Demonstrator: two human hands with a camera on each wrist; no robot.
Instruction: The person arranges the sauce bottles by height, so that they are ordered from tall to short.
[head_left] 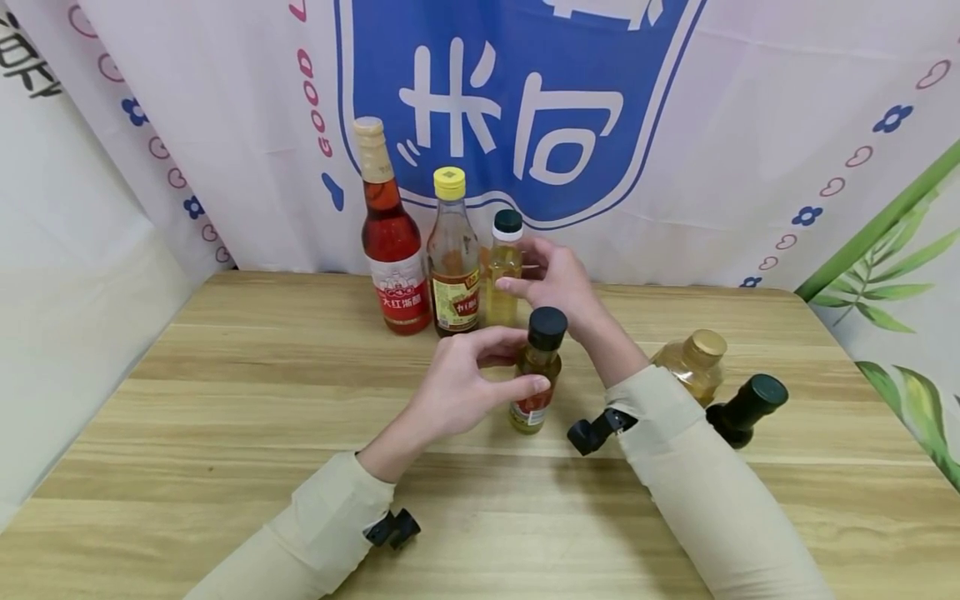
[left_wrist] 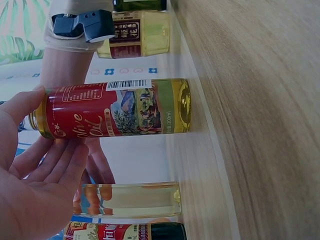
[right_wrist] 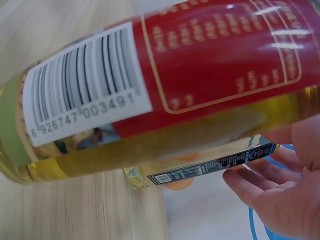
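Gripping high on its neck and shoulder, the left hand held the olive oil bottle upright between thumb and fingers, probably to let the weight hang low; whether its base met the wooden table, I couldn't quite tell. Behind it, the right hand pinched the pale oil bottle, thumb in front and fingers behind, likely to steady that slim shape. Next to this stood the yellow-capped bottle, clear above and dark at its base, then the red vinegar bottle, filled high, all lined up near the back edge. Beside the right sleeve stood a squat jar of golden liquid and a dark glass bottle, its contents masked.
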